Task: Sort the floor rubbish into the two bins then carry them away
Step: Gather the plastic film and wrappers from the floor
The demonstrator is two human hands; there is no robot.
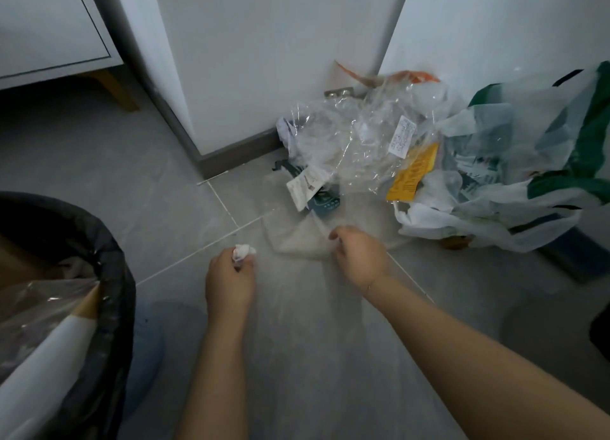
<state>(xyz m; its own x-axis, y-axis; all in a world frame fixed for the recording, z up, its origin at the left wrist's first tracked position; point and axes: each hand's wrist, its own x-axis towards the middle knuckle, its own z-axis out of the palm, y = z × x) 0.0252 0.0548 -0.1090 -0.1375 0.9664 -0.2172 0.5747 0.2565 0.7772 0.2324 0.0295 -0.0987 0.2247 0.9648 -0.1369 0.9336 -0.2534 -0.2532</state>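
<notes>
My left hand (229,277) grips a crumpled white tissue (243,252) just above the grey floor tiles. My right hand (359,258) reaches forward with its fingers curled on the edge of a thin clear plastic sheet (297,238) lying flat on the floor. Beyond it, rubbish is heaped against the wall corner: crinkled clear wrap (346,135), a white receipt (305,185) on a dark teal packet (325,203), a yellow label (412,172) and a white-and-green plastic bag (528,175). A bin with a black liner (109,268) stands at the left, holding paper and clear plastic.
A white cabinet on a wooden leg (118,89) stands at the back left. A white wall pillar with a grey skirting (237,152) juts out behind the rubbish. A dark object (600,337) shows at the right edge. Bare tiles lie between my arms.
</notes>
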